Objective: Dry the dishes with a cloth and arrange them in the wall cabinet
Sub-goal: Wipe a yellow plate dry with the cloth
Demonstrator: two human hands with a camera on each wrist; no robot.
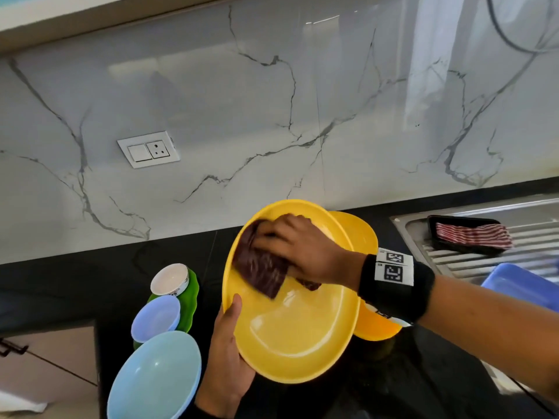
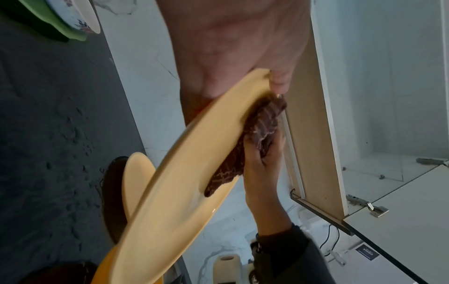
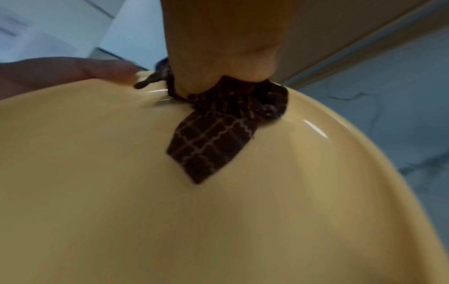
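Cloth on the yellow plate

Your left hand grips the tilted yellow plate by its near rim, above the dark surface. Your right hand presses the brown checked cloth into its upper part, fingers curled round the cloth.

Black counter bears green plate, blue bowl
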